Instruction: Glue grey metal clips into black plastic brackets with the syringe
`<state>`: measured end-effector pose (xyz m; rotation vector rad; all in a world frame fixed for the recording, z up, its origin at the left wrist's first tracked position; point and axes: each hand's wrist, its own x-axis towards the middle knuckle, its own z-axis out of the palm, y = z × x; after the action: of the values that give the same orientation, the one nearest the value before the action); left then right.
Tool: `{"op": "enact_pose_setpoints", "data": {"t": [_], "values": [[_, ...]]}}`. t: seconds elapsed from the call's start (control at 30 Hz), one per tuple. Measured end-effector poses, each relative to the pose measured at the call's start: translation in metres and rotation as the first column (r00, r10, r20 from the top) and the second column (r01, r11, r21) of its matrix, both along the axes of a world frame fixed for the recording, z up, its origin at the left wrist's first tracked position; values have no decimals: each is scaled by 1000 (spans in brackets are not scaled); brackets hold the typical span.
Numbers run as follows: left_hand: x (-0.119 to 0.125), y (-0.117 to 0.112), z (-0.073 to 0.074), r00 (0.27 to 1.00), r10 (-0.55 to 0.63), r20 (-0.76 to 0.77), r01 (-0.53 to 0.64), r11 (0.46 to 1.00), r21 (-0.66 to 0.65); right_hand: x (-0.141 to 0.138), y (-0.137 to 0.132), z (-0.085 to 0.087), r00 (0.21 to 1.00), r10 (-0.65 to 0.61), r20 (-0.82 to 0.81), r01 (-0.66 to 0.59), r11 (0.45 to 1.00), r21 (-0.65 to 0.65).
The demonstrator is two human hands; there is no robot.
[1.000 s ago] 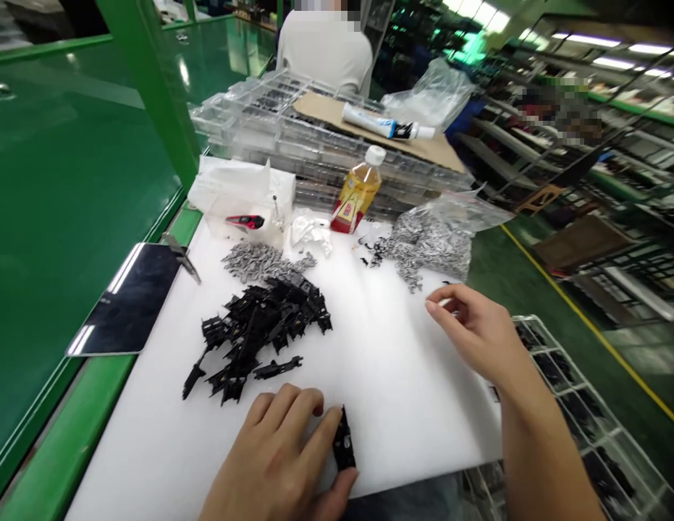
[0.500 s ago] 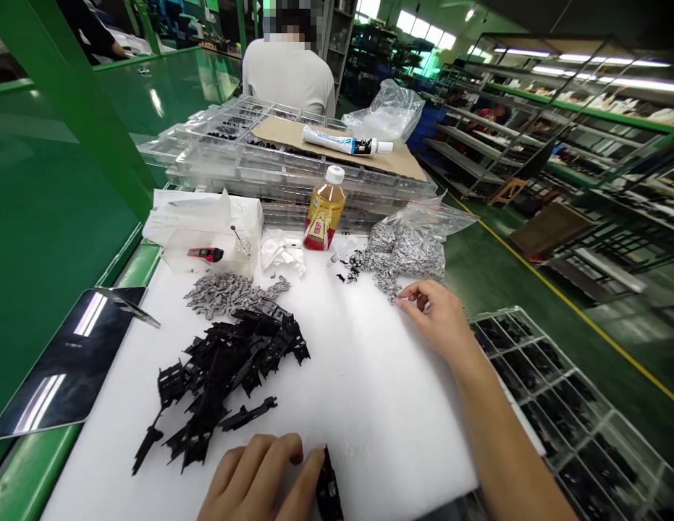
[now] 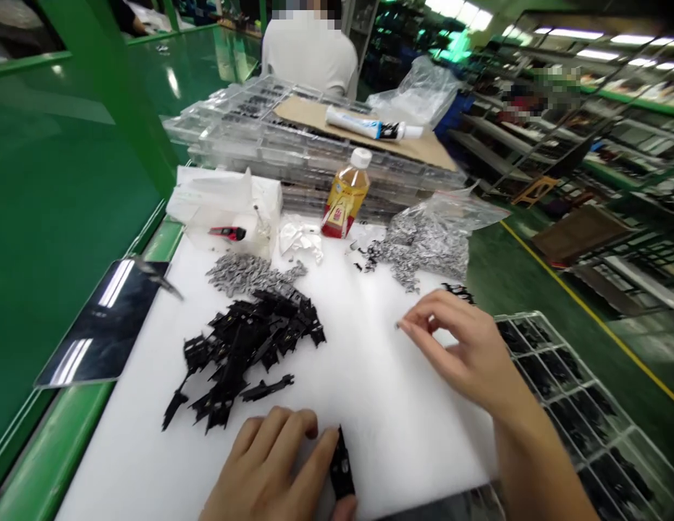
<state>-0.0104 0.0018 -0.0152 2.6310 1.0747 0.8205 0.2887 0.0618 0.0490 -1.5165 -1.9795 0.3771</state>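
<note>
On white foam sheet [image 3: 380, 441], left hand [image 3: 266, 467] pinches black plastic part [image 3: 342, 463] between fingers and thumb; long axis runs away from me, narrow tip forward. Right hand [image 3: 464, 354] raised, fingertips pressed together; anything between them too small for me to tell. Black parts heap [image 3: 250, 340] left; silver clips [image 3: 244, 275] beyond. Bottle label [image 3: 339, 213] unreadable from here.

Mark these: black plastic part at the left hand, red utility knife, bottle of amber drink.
Black plastic part [image 3: 342, 459]: head view, point on its middle.
Red utility knife [image 3: 226, 233]: head view, point on its red body.
Bottle of amber drink [image 3: 343, 201]: head view, point on its body.
</note>
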Motion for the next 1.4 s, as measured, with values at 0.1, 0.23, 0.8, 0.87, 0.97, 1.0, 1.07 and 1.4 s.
{"op": "enact_pose_setpoints", "data": {"t": [0.1,0.23,0.8,0.87,0.97,1.0,1.07,1.4], "values": [[6,-6,6,1000,15,6,-14,996,-87,-39,-45,5,961,259,-95,-273,945,-179],[7,-11,10,1000,31,5,-29,983,-182,-73,-83,-4,946,295,-134,-322,903,-285],[5,-13,14,1000,-8,25,14,968,-251,-87,-95,-22,934,334,124,-319,939,-130],[5,-13,14,1000,-15,24,20,969,-247,-88,-97,-22,938,312,152,-293,947,-136],[4,-11,15,1000,-18,22,23,967,-252,-83,-100,-19,958,275,83,-261,953,-155],[4,-11,16,999,-24,23,29,964,-264,-79,-99,-18,970,242,30,-234,958,-163],[3,-10,18,998,-55,27,60,952,-300,-67,-97,-16,982,181,-50,-187,968,-168],[-6,-8,22,965,-101,240,184,915,-358,-43,-82,-35,944,325,-47,-328,926,-186]]}}
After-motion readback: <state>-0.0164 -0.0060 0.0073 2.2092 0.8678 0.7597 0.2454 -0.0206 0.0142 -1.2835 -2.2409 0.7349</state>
